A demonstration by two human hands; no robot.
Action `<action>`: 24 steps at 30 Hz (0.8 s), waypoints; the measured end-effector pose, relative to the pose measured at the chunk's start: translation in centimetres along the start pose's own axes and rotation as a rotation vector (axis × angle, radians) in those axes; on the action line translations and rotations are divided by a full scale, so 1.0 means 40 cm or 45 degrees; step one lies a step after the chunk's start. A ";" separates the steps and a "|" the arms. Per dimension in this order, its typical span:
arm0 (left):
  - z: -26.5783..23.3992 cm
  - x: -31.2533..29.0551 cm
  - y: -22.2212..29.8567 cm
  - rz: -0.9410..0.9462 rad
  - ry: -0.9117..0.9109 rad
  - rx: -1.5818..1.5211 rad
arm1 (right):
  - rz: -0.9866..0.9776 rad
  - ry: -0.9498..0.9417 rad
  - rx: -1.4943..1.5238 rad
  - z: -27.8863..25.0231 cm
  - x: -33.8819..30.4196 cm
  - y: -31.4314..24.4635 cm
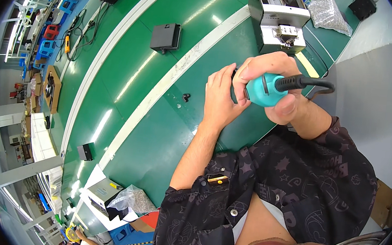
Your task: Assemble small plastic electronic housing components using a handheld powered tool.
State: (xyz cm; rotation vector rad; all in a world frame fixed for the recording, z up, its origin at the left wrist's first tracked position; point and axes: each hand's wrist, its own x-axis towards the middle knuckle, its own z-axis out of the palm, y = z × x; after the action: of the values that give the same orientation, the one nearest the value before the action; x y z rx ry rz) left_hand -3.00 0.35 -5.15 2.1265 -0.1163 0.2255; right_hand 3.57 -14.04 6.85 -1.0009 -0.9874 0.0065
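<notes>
Teal plastic fills our right hand (275, 78): we clamp it around the body of a teal electric screwdriver (261, 88), whose black cable (310, 82) runs off to the right. Our left hand (219, 96) presses against the tool's left side, fingers closed on it. Both hands sit together above the green bench (157, 133). Just beyond them stands a grey metal machine (279, 19); a small black box (165, 37) lies well to their left.
</notes>
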 end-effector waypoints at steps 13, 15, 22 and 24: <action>-0.265 0.241 -0.022 -0.019 0.535 0.490 | -0.243 0.193 0.152 -0.156 0.019 -0.143; -0.314 0.250 -0.092 -0.272 0.428 1.106 | -0.157 0.322 0.135 -0.158 0.000 -0.127; -0.389 0.267 -0.173 -0.635 0.114 1.398 | -0.104 0.456 -0.052 -0.227 -0.038 -0.136; -0.429 0.273 -0.211 -0.636 0.201 1.449 | -0.222 0.470 -0.162 -0.257 -0.015 -0.147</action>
State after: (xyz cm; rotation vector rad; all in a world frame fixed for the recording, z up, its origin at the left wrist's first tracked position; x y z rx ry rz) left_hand 7.17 19.42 -0.88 3.1352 0.8112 0.1707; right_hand 7.92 -24.86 8.91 -0.9846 -0.7381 -0.3778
